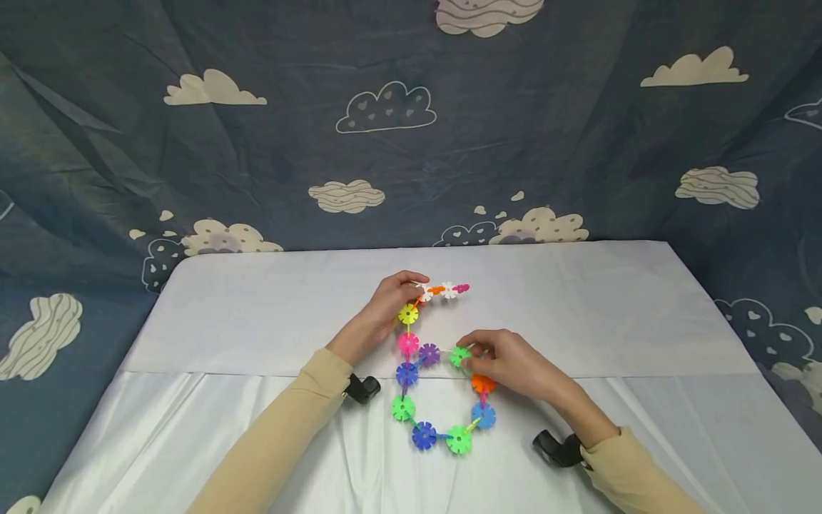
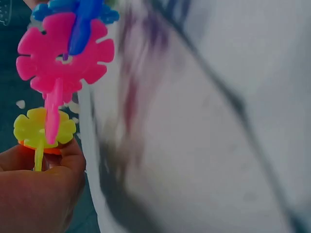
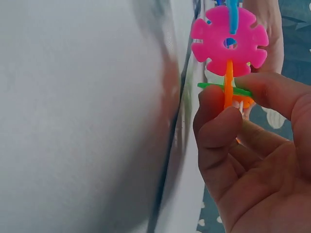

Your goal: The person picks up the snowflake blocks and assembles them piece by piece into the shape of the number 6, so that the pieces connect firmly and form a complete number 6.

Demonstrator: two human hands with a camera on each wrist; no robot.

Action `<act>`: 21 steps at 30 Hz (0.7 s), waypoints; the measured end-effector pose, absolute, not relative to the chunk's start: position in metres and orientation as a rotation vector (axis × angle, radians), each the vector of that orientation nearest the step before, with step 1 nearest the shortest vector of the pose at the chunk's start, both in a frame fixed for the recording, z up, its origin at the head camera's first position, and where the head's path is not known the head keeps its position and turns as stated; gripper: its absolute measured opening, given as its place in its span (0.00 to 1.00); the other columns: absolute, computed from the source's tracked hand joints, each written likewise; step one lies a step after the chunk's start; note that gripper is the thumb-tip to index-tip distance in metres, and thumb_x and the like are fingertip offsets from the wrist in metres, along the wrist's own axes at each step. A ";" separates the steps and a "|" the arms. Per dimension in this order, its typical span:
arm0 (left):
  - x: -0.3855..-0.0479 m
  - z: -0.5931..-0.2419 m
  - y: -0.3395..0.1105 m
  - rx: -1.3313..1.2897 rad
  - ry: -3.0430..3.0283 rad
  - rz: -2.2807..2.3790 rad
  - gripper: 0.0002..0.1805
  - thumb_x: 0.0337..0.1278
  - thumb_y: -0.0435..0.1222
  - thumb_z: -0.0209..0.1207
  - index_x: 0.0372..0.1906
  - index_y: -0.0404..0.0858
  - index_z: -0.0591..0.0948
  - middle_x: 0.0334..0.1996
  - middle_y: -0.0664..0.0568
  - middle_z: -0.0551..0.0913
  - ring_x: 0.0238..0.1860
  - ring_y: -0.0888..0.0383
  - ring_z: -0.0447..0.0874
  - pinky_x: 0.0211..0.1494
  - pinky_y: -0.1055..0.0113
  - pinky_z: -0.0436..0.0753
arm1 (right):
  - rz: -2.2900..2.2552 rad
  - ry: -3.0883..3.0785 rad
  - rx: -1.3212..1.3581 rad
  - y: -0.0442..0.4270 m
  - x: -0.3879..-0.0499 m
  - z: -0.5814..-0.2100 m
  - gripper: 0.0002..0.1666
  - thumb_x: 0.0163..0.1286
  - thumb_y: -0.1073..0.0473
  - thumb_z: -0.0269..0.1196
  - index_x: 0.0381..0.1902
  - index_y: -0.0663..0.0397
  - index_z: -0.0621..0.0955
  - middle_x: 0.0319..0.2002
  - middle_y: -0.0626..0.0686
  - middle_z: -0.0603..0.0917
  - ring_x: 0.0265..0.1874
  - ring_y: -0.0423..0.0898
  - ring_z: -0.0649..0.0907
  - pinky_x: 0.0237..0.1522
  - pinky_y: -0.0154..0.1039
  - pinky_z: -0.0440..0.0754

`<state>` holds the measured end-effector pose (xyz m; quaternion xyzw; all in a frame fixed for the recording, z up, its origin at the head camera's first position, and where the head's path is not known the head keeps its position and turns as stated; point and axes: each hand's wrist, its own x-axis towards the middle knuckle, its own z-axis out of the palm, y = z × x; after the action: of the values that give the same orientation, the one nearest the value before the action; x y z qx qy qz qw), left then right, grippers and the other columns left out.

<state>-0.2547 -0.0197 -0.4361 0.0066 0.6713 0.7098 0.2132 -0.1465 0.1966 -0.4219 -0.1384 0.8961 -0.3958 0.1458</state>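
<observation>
A chain of notched plastic snowflake discs, slotted edge to face, is held up above the white cloth and bends into an open loop. My left hand [image 1: 388, 303] pinches it near the top, at an orange disc just past the yellow disc [image 1: 407, 314]; a white, orange and pink tail [image 1: 462, 288] sticks out to the right. My right hand [image 1: 516, 363] pinches the other end by a green disc [image 1: 459, 356] and the orange disc [image 3: 228, 87] slotted to it. Across a small gap from that green disc is a purple disc [image 1: 429, 354]. A pink disc [image 3: 209, 41] adjoins the orange one.
A white cloth [image 1: 578, 307] with a crosswise seam covers the table. Behind it hangs a dark curtain [image 1: 398, 164] with cloud prints. Black wrist cameras [image 1: 557, 450] sit below both hands, close to the loop's sides.
</observation>
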 end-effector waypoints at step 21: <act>-0.272 -0.443 -0.027 0.259 2.324 1.512 0.13 0.66 0.28 0.56 0.52 0.33 0.82 0.45 0.46 0.81 0.43 0.54 0.77 0.48 0.66 0.79 | -1.047 2.647 -0.392 0.200 -0.151 -0.425 0.20 0.66 0.55 0.67 0.55 0.53 0.81 0.38 0.46 0.81 0.36 0.45 0.77 0.40 0.40 0.78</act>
<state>-0.2723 -0.0271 -0.4432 0.0915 0.8214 0.5343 0.1774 -0.1513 0.1996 -0.4250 -0.1352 0.9129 -0.3611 0.1334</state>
